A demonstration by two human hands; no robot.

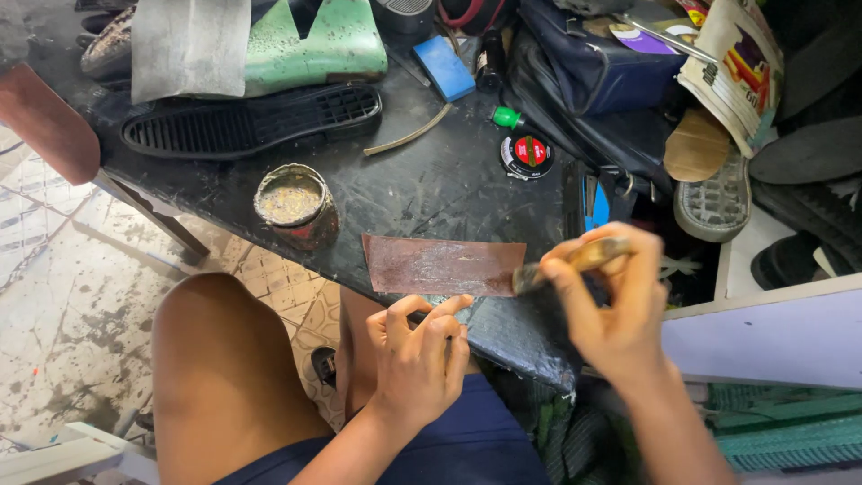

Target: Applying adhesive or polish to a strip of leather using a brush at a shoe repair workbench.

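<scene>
A brown rectangular strip of leather [440,266] lies flat on the black worktable [431,184], close to its near edge. My left hand [417,355] presses its fingertips on the strip's near edge, holding it down. My right hand [611,301] grips a small brush [575,262] with a wooden handle; its dark bristles touch the strip's right end. An open round tin of yellowish glue [293,202] stands just left of the strip.
A black shoe sole [251,121], a green shoe last [314,40], a blue block [444,67] and a round polish tin [526,155] lie farther back. Bags, soles and a sandal crowd the right side. My bare knee is below the table; tiled floor lies at left.
</scene>
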